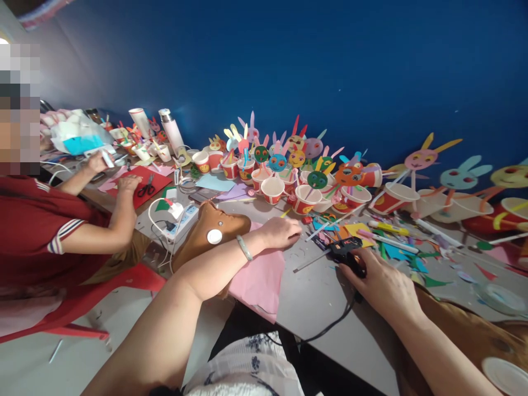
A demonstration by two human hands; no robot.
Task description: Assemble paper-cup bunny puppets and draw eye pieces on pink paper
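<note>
My left hand (282,232) rests low over the grey table with its fingers curled together. Whatever may be between the fingertips is hidden. Its wrist crosses above a pink sheet (259,275), with a brown stuffed-looking piece bearing a white disc (214,236) on its left. In my right hand (385,283) is a black hot glue gun (346,253), lying close to the tabletop. A translucent glue stick (311,261) sticks out from it toward the left, and a black cord (330,325) trails down to the table's edge.
Paper cups (273,190) with paper rabbit faces line the blue wall. Coloured scraps and markers (388,228) litter the right side. A power strip (181,220) with white cables lies left. A seated co-worker (61,220) is beside scissors (146,187) on red paper.
</note>
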